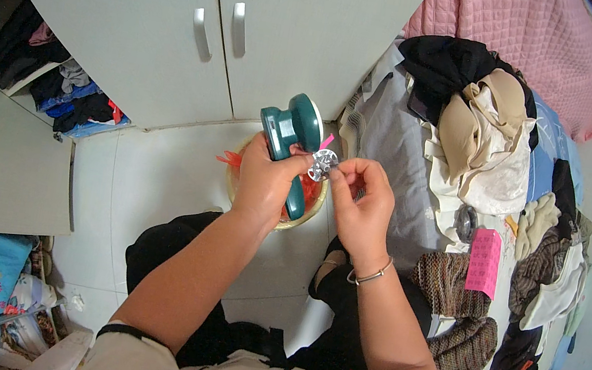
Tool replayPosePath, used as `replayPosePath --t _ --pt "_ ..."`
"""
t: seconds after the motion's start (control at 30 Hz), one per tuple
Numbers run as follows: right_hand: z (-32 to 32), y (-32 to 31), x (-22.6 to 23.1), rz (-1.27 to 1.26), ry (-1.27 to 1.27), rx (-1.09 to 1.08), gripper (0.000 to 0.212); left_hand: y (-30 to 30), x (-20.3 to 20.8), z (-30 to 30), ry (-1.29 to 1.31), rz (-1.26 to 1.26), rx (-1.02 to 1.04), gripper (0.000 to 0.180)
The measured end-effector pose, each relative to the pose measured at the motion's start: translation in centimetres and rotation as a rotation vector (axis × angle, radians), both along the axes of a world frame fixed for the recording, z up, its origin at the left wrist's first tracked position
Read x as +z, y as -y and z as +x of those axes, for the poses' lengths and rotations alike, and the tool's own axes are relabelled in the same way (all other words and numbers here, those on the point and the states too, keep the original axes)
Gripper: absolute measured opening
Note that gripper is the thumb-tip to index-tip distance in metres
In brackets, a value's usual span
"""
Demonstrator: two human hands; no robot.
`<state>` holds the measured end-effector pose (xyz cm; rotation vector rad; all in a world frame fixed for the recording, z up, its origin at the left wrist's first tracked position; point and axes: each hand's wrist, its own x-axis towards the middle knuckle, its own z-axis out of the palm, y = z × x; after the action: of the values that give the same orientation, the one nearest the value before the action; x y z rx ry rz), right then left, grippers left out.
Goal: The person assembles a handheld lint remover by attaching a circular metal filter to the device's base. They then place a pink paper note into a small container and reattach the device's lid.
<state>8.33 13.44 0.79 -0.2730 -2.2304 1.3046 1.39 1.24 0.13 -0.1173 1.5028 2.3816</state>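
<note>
Device (291,138): dark green, near the view's centre, round head toward twelve o'clock, lower end toward five.
Left hand (266,180): grip wrapped around the device's middle, probably to steady it.
Disc (323,165): silver, perforated, at five o'clock from the round head; whether the left thumb touches it, one cannot tell.
Right hand (366,204): thumb and forefinger pinched on the disc's edge, seemingly leaving its face clear.
Bin (295,224): below both hands, likely placed to catch whatever drops.
Bed (392,162): three o'clock, strewn with clothes (492,146).
</note>
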Motion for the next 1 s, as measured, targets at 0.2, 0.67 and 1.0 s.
replayPosePath --t 0.2,0.67,1.0 --pt "0.4 0.9 0.5 0.306 -0.064 0.054 0.017 0.0 0.1 0.2 -0.002 0.000 -0.011 0.025" --pt "0.5 0.9 0.8 0.452 -0.048 0.039 0.013 -0.3 0.2 0.4 -0.046 -0.033 -0.007 0.024" --pt "0.3 -0.5 0.3 -0.010 -0.022 -0.073 0.011 0.8 0.0 -0.4 0.099 0.100 -0.022 0.023"
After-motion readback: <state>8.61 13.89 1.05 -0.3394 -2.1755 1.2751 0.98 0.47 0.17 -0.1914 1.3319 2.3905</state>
